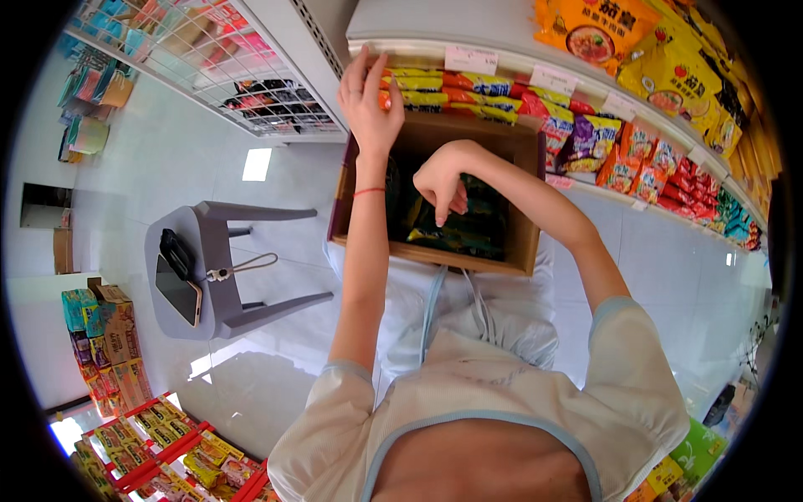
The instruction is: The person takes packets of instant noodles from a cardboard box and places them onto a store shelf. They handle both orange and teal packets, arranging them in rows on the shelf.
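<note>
My left hand (375, 106) reaches up to the shelf's front edge, with its fingers apart over the left end of a row of red and yellow snack packets (480, 94). Its fingertips are at the price rail, and a bit of orange packet shows between thumb and fingers. A cardboard carton (433, 254) stands against my lap, its top open. Dark green packets (467, 235) lie inside, partly in shadow. Over them my right hand (446, 179) hangs bent at the wrist, fingers pointing down and apart, with nothing seen in it.
Above the row, an upper shelf (426, 22) bears orange and yellow noodle packets (671, 81). A wire rack (219, 103) stands at the left. A grey stool (216, 270) holds a phone (175, 292) and a black object (175, 251). Boxed goods (113, 345) are stacked at far left.
</note>
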Demonstrator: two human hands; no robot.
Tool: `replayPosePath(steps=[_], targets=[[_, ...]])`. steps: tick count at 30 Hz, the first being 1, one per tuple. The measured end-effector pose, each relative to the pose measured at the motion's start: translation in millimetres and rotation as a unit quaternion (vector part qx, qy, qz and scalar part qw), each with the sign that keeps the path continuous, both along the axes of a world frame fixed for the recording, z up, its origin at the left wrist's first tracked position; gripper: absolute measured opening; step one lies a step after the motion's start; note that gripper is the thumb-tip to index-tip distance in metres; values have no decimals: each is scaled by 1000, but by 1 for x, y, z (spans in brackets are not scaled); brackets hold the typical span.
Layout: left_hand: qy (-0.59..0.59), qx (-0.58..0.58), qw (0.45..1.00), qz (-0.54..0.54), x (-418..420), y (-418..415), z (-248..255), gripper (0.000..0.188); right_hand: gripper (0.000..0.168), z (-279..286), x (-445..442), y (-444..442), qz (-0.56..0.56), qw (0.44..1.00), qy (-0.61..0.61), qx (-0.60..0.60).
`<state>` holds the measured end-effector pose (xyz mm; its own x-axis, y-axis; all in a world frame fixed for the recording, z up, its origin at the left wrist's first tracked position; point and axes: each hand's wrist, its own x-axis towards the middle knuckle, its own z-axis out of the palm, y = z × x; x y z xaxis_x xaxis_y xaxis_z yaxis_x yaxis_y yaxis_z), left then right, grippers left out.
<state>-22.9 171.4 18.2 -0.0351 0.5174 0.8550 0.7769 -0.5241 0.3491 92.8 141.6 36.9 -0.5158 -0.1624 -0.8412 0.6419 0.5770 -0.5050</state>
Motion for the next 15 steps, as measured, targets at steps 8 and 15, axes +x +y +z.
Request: replayPosePath(steps=[8, 15], targets=[[-90, -120, 986, -80, 10, -3, -14, 14, 64, -62, -3, -11, 57, 959, -189, 203], [-85, -260, 948, -164, 18, -10, -18, 6, 59, -80, -2, -14, 95, 934, -202, 280]])
